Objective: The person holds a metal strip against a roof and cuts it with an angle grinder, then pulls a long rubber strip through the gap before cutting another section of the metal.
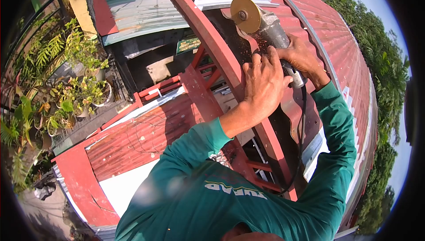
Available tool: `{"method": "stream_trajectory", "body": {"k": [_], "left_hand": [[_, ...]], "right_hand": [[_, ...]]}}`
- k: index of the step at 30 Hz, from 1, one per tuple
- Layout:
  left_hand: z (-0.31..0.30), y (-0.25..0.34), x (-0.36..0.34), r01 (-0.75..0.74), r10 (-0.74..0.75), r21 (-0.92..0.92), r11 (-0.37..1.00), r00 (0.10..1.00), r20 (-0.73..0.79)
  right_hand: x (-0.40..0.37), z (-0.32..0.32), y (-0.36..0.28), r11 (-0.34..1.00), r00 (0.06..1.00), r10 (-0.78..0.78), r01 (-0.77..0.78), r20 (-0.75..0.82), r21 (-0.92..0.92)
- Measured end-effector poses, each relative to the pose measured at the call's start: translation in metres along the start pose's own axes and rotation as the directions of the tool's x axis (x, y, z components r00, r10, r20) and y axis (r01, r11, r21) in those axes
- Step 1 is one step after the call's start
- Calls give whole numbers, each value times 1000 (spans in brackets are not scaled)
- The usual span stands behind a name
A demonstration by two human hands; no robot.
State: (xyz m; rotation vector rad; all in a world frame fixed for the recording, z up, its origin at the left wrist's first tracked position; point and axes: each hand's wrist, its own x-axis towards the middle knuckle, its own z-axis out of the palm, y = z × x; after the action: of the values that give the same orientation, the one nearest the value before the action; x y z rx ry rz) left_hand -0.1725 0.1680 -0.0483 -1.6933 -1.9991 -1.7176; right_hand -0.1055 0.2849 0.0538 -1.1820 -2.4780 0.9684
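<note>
Above red corrugated roof [343, 42], beside edge of red beam [214, 42]: holding grinder [273, 32], right hand [303, 57] closed round body. Long axis slanting forward-left, disc [246, 15] foremost. Left hand [264, 82] just beam-side, fingers loosely spread; contact: cannot tell. Right nearer.

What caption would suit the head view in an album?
Sparks beside an angle grinder in the right hand, the left hand close by, over red corrugated roofing.

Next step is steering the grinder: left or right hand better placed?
Right, I'd say. The right hand grips the grinder by its body, behind the disc. The left hand looks open, fingers raised close to the sparks.
</note>
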Motion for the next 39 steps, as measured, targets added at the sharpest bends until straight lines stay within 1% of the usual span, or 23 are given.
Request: {"method": "stream_trajectory", "body": {"k": [3, 7, 9, 13, 16, 18, 19, 21, 23, 24, 26, 27, 29, 31, 33, 34, 37, 38, 39], "left_hand": [[0, 1, 0, 14, -14, -6, 1000, 1000, 18], [1, 1, -1, -6, 6, 11, 1000, 1000, -5], [1, 1, -1, -8, 8, 19, 1000, 1000, -9], [1, 2, 0, -10, 10, 14, 1000, 1000, -6], [2, 2, -1, -12, 12, 18, 1000, 1000, -17], [3, 1, -2, -14, 14, 23, 1000, 1000, -26], [3, 1, -2, -12, 12, 18, 1000, 1000, -20], [1, 2, -4, -9, 9, 12, 1000, 1000, -15], [-5, 4, -9, -5, 6, -19, 1000, 999, 32], [-7, 6, -13, -5, 5, -20, 1000, 1000, 31], [-13, 7, -25, -131, 128, -73, 989, 991, -50], [-14, 8, -31, -131, 127, -74, 989, 991, -47], [-17, 7, -40, -206, 205, -172, 963, 978, -25], [-22, 10, -49, -209, 209, -204, 956, 978, -23], [-21, 9, -58, -235, 241, -239, 942, 971, -6], [-22, 8, -61, -241, 244, -247, 939, 970, -19], [-24, 6, -67, -271, 274, -280, 921, 961, -31], [-23, 5, -68, -272, 275, -281, 920, 961, -30], [-22, 5, -69, -277, 277, -334, 901, 960, -50]], "right_hand": [[0, -1, -1, 999, 1000, 17, -17, -1, -27], [2, -2, 3, 998, 999, 39, -38, 4, -40], [4, -2, 9, 999, 1000, 4, -5, -3, -33], [2, -1, 5, 1000, 1000, -5, 5, -11, -19], [-3, -2, -8, 997, 999, 38, -38, -1, -65], [-4, -2, -11, 989, 998, 52, -55, -29, -136], [-3, -1, -8, 989, 998, 53, -56, -29, -136], [0, -1, 0, 999, 1000, 23, -23, -1, -41], [3, -3, 4, 997, 1000, 19, -20, -16, -72], [3, -3, 5, 995, 999, 17, -20, -29, -101], [2, -4, 1, 992, 1000, 17, -19, -16, -121], [-1, -4, -2, 990, 1000, 21, -21, -3, -139], [-4, -3, -9, 988, 999, 45, -46, -11, -148], [-6, -2, -12, 985, 998, 66, -68, -18, -158], [-8, 0, -12, 995, 999, 48, -50, -22, -88], [-7, 0, -11, 995, 999, 48, -49, -21, -86], [-4, -3, -3, 995, 996, 90, -90, 8, -47], [-3, -3, 0, 997, 997, 71, -70, 5, -44], [-3, -3, 0, 998, 999, 51, -51, 2, -41]]}}
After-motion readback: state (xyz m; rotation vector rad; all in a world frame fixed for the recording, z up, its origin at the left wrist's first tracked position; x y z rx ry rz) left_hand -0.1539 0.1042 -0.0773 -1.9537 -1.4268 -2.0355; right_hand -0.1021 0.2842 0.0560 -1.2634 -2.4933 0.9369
